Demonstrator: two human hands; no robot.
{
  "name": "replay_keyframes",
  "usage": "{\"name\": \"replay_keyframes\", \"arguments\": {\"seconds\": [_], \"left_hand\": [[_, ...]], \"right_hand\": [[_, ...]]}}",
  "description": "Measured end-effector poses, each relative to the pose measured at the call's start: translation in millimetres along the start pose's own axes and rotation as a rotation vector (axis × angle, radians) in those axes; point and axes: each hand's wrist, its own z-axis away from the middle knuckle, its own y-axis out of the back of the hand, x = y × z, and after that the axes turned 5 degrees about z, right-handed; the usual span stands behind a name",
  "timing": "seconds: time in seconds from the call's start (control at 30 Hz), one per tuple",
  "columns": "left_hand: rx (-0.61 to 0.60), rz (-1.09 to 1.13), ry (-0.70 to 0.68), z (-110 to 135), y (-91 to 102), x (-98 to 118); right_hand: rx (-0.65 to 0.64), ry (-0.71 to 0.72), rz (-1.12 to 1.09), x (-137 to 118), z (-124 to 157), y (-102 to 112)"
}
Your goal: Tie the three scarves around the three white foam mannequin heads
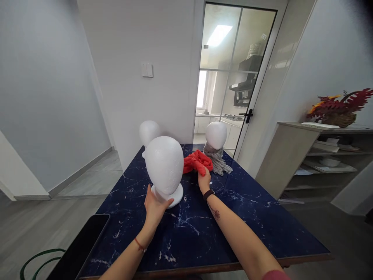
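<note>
A white foam mannequin head [164, 165] stands upright on its round base at the near left of the table. Around the front of its neck, just above the base, my left hand [155, 206] is curled with the thumb to the right. Farther out, my right hand [204, 181] grips the near end of a bunched red scarf [198, 161], which lies across the table between the heads. Behind it at the right, another foam head [216, 135] has a grey scarf [217, 157] wrapped round its neck, its fringed end on the table. A third foam head [148, 132] is partly hidden at the back left.
The dark blue marbled table [186, 229] has its near edge below my arms. A black flat device [84, 245] with a green cable [43, 256] sits at its left corner. At the right stands a shelf unit [300, 155]; a glass door [227, 58] is behind.
</note>
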Motion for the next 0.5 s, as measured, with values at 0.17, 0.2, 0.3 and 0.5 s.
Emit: {"name": "replay_keyframes", "arguments": {"seconds": [0.17,0.2,0.3,0.5], "left_hand": [[0.149,0.412,0.184,74,27.0,-15],[0.141,0.479,0.141,92,28.3,-16],[-0.091,0.594,0.090,134,23.6,-9],[-0.487,0.546,0.069,146,5.1,21]], "right_hand": [[0.204,-0.168,-0.100,-8,-10,13],[0.247,-0.194,-0.115,-11,-14,18],[0.369,-0.258,-0.143,-25,-27,41],[0.486,-0.159,-0.595,-85,-14,117]]}}
